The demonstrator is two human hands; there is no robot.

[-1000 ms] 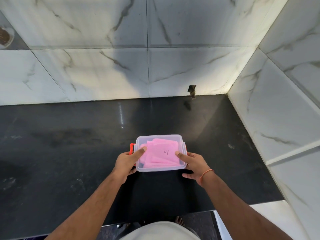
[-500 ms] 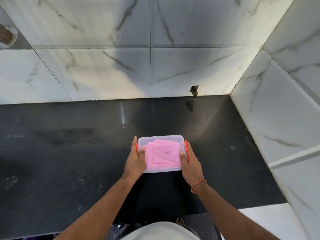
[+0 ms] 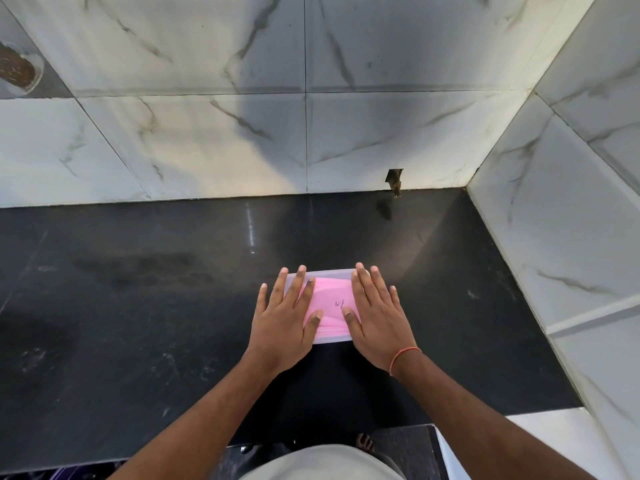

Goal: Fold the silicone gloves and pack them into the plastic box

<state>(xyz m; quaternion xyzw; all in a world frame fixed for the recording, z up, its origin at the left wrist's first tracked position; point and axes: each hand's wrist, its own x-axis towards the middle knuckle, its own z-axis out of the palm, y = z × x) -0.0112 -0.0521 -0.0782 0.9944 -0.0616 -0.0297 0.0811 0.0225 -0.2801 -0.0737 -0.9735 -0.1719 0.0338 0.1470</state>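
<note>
A clear plastic box [image 3: 329, 273] with its lid on sits on the black counter near the front edge. Folded pink silicone gloves [image 3: 330, 303] show through the lid. My left hand [image 3: 285, 320] lies flat, fingers spread, on the left part of the lid. On the right part lies my right hand [image 3: 375, 317], also flat, with an orange thread around the wrist. Both hands cover the box's sides and its orange latches, apart from a red sliver by the right fingers.
The black counter [image 3: 138, 306] runs left and back to a marble-tiled wall [image 3: 225, 143]. A second tiled wall [image 3: 571, 237] closes the right side. A small dark fitting [image 3: 395, 181] sticks out at the wall's base. A round object [image 3: 17, 69] sits high at the far left.
My hands have gone from gripping the box's sides at the latches to lying flat on top of the lid. The box has stayed in place.
</note>
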